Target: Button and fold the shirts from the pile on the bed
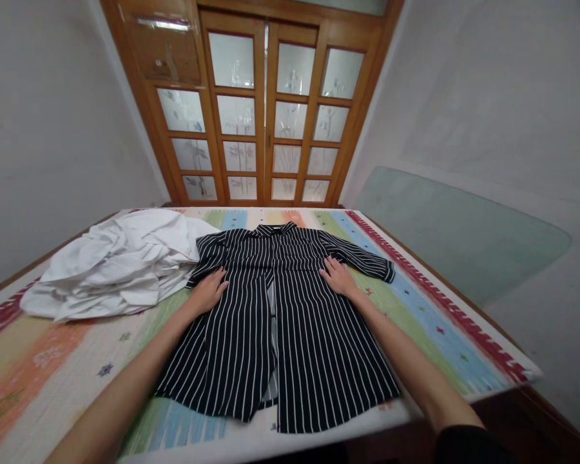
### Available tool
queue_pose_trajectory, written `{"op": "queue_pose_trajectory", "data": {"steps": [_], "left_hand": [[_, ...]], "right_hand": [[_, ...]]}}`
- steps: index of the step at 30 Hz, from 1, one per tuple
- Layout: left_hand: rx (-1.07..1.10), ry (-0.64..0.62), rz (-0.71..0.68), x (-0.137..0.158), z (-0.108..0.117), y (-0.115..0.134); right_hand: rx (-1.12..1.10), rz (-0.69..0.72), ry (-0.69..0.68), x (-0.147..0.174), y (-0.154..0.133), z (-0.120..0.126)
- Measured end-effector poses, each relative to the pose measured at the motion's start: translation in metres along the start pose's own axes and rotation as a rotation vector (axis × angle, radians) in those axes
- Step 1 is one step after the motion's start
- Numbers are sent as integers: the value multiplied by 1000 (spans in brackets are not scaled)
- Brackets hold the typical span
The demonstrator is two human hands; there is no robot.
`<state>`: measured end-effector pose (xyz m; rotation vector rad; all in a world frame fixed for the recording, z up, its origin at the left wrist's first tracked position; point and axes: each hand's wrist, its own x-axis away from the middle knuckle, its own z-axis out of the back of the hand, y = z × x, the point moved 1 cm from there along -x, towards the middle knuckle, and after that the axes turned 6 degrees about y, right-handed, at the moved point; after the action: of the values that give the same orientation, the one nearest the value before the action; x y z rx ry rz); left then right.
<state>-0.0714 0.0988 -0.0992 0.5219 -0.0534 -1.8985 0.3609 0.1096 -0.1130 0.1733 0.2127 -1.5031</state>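
Observation:
A black shirt with white stripes (pixel 319 348) lies spread on a colourful bed cover, its collar at the far end. Below the chest its front edges part, and a pale strip shows between them. My left hand (pixel 210 290) rests on the shirt's left side, fingers stretched out. On the right side of the shirt, my right hand (pixel 339 277) lies flat with its fingers apart. One sleeve reaches out to the right beyond my right hand. The other sleeve lies at the left, close to a crumpled white cloth (pixel 120 264).
The patterned cover (pixel 435 328) has coloured stripes and a dark red border, over a bed or table whose near edge is just below the shirt hem. Wooden doors with glass panes (pixel 265 116) stand at the back. Walls flank both sides, the right one with a pale green panel (pixel 454 225).

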Motion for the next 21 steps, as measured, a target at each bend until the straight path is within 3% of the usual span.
{"op": "queue_pose_trajectory", "data": {"steps": [3,7,10,12,17,21], "left_hand": [[-21,44,-45,-1,11,22],[48,64,-181,17,26,74],[115,-37,-202,26,26,113],[92,-79,-132,25,20,131],[-39,-108,68,6,0,142],[92,-190,89,-7,-3,131]], "right_hand": [[33,10,69,-1,-11,12],[-89,172,194,21,-48,35],[-323,275,158,40,-88,47],[-457,305,82,47,-113,50],[-466,175,-17,42,-151,49],[-350,74,-13,31,-161,47]]}}
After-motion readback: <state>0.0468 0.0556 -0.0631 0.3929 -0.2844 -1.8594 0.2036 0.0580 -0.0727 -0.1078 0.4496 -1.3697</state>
